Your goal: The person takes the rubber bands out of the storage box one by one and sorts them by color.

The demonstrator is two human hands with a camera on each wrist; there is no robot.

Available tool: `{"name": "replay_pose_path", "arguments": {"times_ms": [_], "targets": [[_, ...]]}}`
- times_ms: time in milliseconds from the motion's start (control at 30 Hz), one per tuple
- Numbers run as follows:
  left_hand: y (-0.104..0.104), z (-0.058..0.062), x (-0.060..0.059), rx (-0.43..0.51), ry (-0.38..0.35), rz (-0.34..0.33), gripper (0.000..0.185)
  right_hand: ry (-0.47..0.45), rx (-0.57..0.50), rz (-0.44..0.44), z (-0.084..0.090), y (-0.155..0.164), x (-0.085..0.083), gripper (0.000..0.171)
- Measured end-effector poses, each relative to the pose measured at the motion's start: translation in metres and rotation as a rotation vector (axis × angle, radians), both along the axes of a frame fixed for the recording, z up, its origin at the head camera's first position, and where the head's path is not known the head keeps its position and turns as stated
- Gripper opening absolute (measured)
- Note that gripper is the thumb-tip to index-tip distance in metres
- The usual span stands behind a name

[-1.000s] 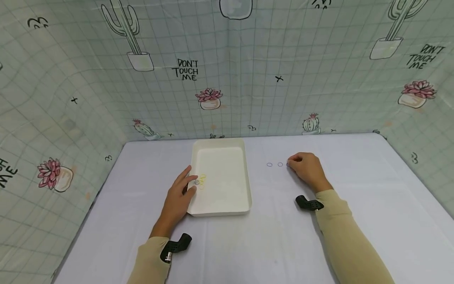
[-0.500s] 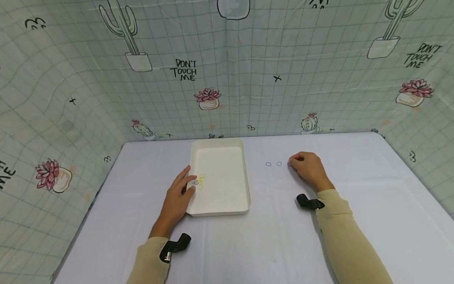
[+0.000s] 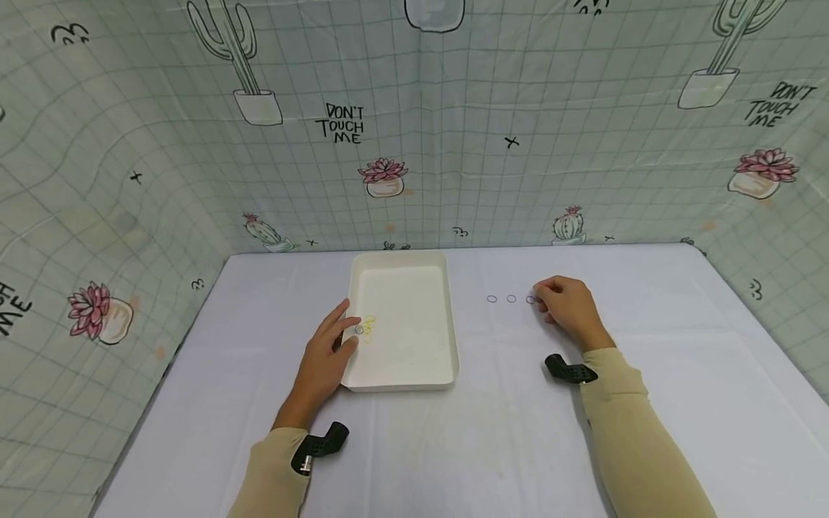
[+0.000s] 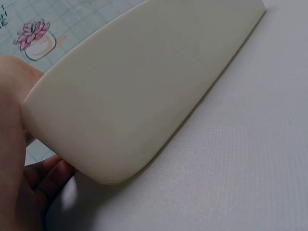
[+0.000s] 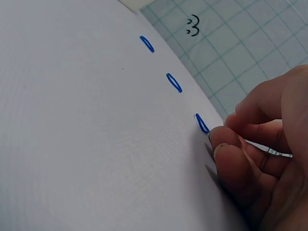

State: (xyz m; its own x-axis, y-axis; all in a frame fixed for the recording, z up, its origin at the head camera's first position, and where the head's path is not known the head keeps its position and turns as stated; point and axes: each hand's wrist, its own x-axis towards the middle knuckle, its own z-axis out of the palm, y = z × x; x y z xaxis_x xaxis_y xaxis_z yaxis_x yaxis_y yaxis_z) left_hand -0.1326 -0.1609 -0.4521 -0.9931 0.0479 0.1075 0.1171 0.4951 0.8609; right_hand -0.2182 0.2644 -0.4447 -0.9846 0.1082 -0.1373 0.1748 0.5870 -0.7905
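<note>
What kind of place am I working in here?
Probably a staged tabletop booth, not a lived-in room: a white-covered table walled on three sides by a cactus-print cloth backdrop, with just a cream tray and small blue rings set out.

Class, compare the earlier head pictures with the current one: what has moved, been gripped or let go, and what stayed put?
The right hand has drawn back slightly to the right, uncovering the third blue ring, which its fingertips touch. The left hand stays on the tray rim; the yellow rings, the other two blue rings and the tray are unmoved.
</note>
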Motion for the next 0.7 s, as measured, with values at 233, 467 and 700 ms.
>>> {"name": "replay_pose_path", "arguments": {"times_ms": [233,467,700], "targets": [[-0.0001,0.0002,-0.0011,-0.002,0.009,-0.002,0.036,0.023,-0.03,-0.015,0.0012,-0.0023,0.0006,0.031],[-0.0007,0.0019,-0.0015,0.005,0.011,-0.003,0.036,0.038,-0.079,-0.029,0.0029,-0.0036,0.0002,0.032],[-0.0008,0.0015,0.0001,0.008,-0.004,-0.01,0.036,0.056,-0.161,-0.057,-0.0012,-0.0015,0.0027,0.037]]}}
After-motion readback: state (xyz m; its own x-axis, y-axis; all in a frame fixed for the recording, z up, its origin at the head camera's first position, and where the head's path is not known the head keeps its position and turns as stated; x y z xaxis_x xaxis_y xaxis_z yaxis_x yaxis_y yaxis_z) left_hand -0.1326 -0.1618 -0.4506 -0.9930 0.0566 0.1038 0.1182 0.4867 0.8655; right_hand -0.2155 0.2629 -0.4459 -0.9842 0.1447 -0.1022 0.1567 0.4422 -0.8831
